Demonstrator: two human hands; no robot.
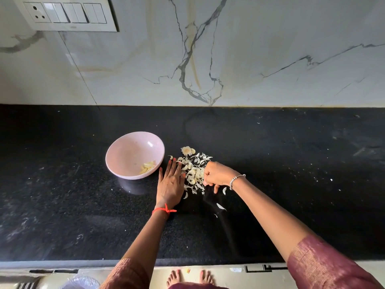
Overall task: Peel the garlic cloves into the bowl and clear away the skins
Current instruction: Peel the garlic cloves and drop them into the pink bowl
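A pale pink bowl (133,151) stands on the black counter, with several peeled garlic cloves (148,167) lying at its lower right inside. Right of the bowl lies a heap of white garlic skins (194,170), topped by a dry garlic root end (186,150). My left hand (169,183) lies flat on the counter, fingers together, its edge against the left side of the heap. My right hand (217,174) is curled over the right side of the heap, fingers bent down into the skins. Whether it grips any skins is hidden.
Stray skins (220,206) lie nearer the counter's front edge. The black stone counter (291,163) runs left and right, backed by a marble wall with a switch panel (66,13) at top left. Below the edge are the floor and bare feet (189,277).
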